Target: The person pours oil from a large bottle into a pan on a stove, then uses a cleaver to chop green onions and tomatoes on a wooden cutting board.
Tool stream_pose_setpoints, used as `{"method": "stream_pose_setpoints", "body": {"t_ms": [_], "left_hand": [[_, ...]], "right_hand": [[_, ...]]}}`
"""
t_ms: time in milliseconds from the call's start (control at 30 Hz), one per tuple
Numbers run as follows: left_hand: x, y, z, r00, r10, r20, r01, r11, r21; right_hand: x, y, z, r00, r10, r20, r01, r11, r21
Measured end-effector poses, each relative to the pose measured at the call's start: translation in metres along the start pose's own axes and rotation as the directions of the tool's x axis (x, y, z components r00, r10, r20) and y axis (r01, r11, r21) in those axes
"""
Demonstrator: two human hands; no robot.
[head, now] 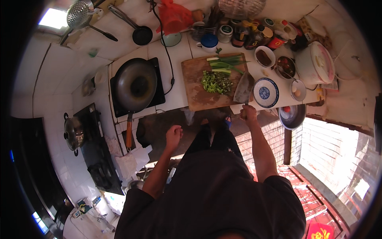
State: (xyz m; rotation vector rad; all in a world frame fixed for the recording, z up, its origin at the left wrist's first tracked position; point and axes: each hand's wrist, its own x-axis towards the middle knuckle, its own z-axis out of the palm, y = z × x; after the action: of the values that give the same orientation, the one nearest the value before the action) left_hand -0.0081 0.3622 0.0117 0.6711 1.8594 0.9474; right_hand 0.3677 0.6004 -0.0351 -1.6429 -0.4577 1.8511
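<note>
My right hand point(249, 113) grips the handle of a cleaver point(244, 89), whose broad blade lies over the right edge of a wooden cutting board point(195, 101). Chopped greens point(215, 82) form a pile at the middle of the board, with scallion stalks point(223, 63) behind them. Just right of the blade stands a blue-and-white dish point(265, 93). Over the floor, in front of the counter, my left hand point(174, 134) hangs with its fingers curled; nothing shows in it.
A wok point(135, 85) sits on a black cooktop point(160, 86) at the left, its wooden handle point(129, 131) jutting past the counter edge. Bowls with a brown block point(264, 57), a sauce point(285, 66) and eggs point(297, 90) stand right. Jars and bottles line the wall. A metal basin point(292, 117) is below.
</note>
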Motion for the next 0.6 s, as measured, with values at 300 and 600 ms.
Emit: {"method": "stream_pose_setpoints", "body": {"t_ms": [300, 600], "left_hand": [[0.064, 0.053, 0.051, 0.981, 0.165, 0.106, -0.183, 0.964, 0.192], [0.202, 0.239, 0.154, 0.874, 0.391, 0.287, -0.482, 0.638, 0.600]], "right_hand": [[-0.018, -0.025, 0.001, 0.992, -0.086, -0.093, 0.074, 0.989, -0.130], [-0.052, -0.029, -0.012, 0.935, -0.321, -0.151, 0.271, 0.922, -0.277]]}}
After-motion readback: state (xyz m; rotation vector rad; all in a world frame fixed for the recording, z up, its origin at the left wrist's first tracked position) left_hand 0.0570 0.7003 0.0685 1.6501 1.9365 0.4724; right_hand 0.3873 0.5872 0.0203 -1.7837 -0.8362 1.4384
